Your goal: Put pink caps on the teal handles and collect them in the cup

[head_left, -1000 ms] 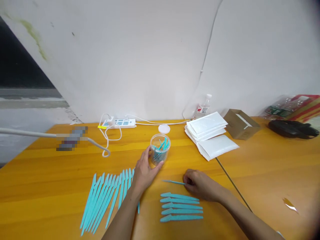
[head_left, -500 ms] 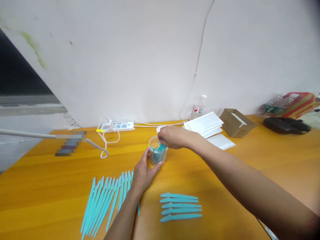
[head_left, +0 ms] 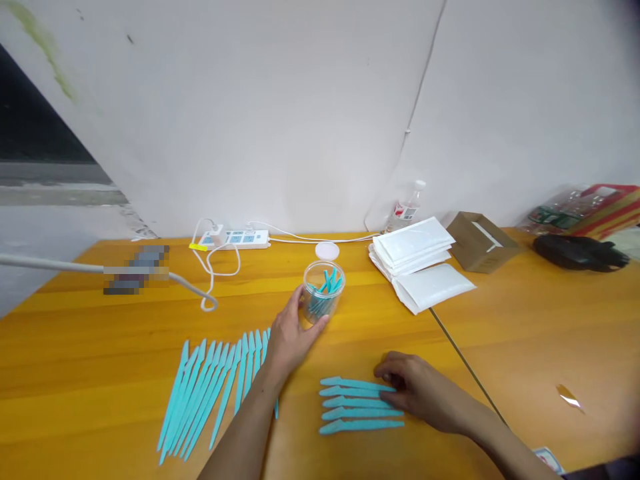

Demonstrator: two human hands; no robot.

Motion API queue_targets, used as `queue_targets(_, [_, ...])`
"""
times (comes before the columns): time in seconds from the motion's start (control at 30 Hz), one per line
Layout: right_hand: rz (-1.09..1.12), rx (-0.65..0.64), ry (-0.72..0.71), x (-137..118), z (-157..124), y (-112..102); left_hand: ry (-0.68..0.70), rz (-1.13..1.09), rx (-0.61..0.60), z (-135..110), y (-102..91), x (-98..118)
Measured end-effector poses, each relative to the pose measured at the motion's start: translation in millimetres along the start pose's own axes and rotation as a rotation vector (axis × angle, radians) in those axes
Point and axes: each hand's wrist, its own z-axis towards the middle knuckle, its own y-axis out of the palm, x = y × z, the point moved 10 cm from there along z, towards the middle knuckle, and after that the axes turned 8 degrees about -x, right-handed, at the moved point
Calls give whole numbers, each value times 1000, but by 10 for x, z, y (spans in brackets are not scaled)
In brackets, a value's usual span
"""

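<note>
My left hand (head_left: 293, 337) wraps round the near side of a clear plastic jar (head_left: 324, 313), which stands upright on the table. Inside the jar lean several turquoise eyebrow razors (head_left: 330, 280). My right hand (head_left: 420, 390) is over the handle ends of a short row of turquoise eyebrow razors (head_left: 357, 403). Its thumb and forefinger are parted around the upper handles, and nothing is lifted in it. A longer fanned row of the same razors (head_left: 210, 393) lies to the left, partly hidden by my left forearm.
Behind the jar lies a round white lid (head_left: 327, 251). White padded envelopes (head_left: 415, 247), a bottle (head_left: 407, 210) and a cardboard box (head_left: 480, 243) stand at the back right. A power strip (head_left: 245, 239) with white cables sits by the wall. A black pouch (head_left: 577, 252) lies far right.
My right hand has left the jar's mouth and moved down and right to the short row of razors. More razors show in the jar. My left hand stays on it.
</note>
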Motion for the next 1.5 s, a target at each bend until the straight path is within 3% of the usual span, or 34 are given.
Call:
queue_targets(0.2, [46, -57, 27, 25, 113, 57, 4, 4, -3, -24, -6, 35])
queue_targets(0.33, [7, -16, -12, -78, -7, -141, 7, 5, 9, -28, -16, 28])
queue_targets(0.4, [-1, 55, -12, -92, -136, -420, 5, -6, 6, -25, -9, 18])
queue_targets(0.5, [-58, 242, -43, -224, -351, -1123, -1, -19, 6, -22, -2, 4])
queue_targets(0.6, [-260, 474, -145, -666, -434, -1889, -1, -19, 3, -23, 5, 6])
queue_targets(0.63, [-349, 512, -183, -865, -379, -2058, 0, -18, 3, -24, 5, 10])
queue_targets(0.7, [-512, 450, -251, -1250, -87, -2178, 11, -18, 9, -28, 1, 24])
queue_targets(0.83, [-677, 78, -216, -1596, 757, -1891, 30, -9, 8, -26, 10, 42])
queue_targets(0.9, [-711, 59, -215, -1634, 970, -1732, 20, -5, 1, -20, 22, 24])
queue_targets(0.97, [-615, 242, -318, -1660, 894, -1636, 17, -10, 5, -16, 23, 9])
queue_targets(1.03, [-415, 496, -438, -1533, 542, -1519, 30, -20, 7, -13, 21, 8])
queue_targets(1.07, [-316, 564, -455, -1376, 356, -1396, 37, -25, 5, -10, 21, 11])
queue_targets(1.1, [-231, 540, -443, -1186, 228, -1201, 41, -28, 1, -6, 23, 12])
queue_targets(1.13, [-159, 433, -413, -986, 159, -940, 39, -29, -3, -2, 25, 10])
queue_targets(1.2, [-41, 157, -228, -522, 109, -386, 23, -26, -9, 4, 26, 4])
queue_targets(1.27, [7, 20, -76, -186, 52, -36, 8, -19, -10, 6, 26, 4])
queue_targets(1.33, [27, -17, -16, -38, 45, 89, 6, -9, -15, 6, 35, 13])
queue_targets(1.5, [19, -21, -25, -42, 147, 54, -1, 14, -32, 1, 59, 1])
